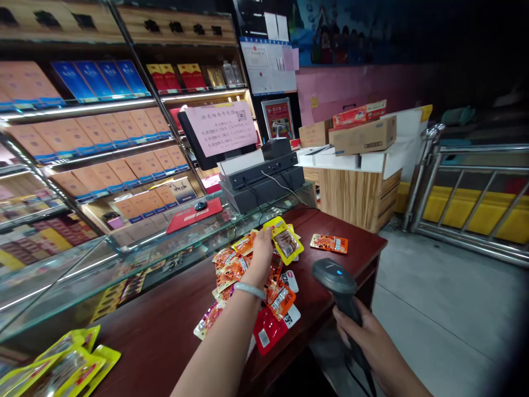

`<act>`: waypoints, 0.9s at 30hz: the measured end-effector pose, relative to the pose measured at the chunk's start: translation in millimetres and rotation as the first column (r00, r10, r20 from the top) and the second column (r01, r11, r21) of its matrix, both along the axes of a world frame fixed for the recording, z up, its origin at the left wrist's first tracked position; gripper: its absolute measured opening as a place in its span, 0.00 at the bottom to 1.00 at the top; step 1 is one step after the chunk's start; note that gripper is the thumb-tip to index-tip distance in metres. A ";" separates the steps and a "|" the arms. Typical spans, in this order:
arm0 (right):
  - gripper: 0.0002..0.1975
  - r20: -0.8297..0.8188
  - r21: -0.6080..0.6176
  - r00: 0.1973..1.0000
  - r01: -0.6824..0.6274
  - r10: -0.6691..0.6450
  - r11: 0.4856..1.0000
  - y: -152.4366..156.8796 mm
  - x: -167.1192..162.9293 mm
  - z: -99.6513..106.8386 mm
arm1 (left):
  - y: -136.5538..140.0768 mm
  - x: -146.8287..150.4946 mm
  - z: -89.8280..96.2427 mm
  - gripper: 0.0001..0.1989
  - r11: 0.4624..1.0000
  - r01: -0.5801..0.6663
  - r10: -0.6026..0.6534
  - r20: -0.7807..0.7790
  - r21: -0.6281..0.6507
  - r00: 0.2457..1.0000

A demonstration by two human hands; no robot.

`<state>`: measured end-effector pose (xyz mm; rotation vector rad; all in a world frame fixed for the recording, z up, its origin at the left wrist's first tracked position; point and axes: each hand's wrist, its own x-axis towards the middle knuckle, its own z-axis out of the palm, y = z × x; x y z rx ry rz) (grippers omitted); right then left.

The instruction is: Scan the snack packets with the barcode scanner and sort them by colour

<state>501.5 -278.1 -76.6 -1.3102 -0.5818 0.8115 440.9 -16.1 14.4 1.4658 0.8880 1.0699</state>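
Note:
My left hand [263, 251], with a pale bangle at the wrist, is closed on the left edge of a yellow snack packet [288, 245] that has a clear window. Beneath and around it lies a pile of orange snack packets [231, 270]. A red packet [268, 331] with a barcode sits at the near side of the pile. In my right hand [363, 336] is a dark handheld barcode scanner [336, 278], its fingers wrapped round the handle. A small blue light shows on the scanner's head. One orange packet [329, 243] lies apart, beyond the scanner.
The dark red wooden counter [165, 331] carries more yellow packets [61, 364] at the near left. Behind it stands a glass display case [136, 259] with a cash register [264, 179] and a mouse [200, 205]. Shelves of boxes rise at left; a metal railing [479, 193] is at right.

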 end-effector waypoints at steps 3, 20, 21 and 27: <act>0.26 0.022 -0.002 1.000 -0.007 0.007 1.000 2.4 -2.4 3.0 | 5.6 -12.3 -5.0 0.13 0.953 0.055 0.017 0.235 -0.297 0.972; 0.23 0.235 -0.011 0.889 -0.401 0.392 0.916 50.6 -122.2 39.9 | -37.8 -206.7 -17.8 0.21 0.774 -0.200 0.568 0.519 -0.601 0.638; 0.22 0.238 -0.012 0.879 -0.421 0.412 0.907 55.5 -133.3 38.6 | -39.7 -219.5 -23.5 0.21 0.777 -0.228 0.577 0.518 -0.587 0.631; 0.17 0.298 -0.040 0.799 -0.537 0.523 0.843 72.7 -182.8 23.6 | -43.7 -282.0 -44.2 0.28 0.812 -0.341 0.561 0.473 -0.473 0.679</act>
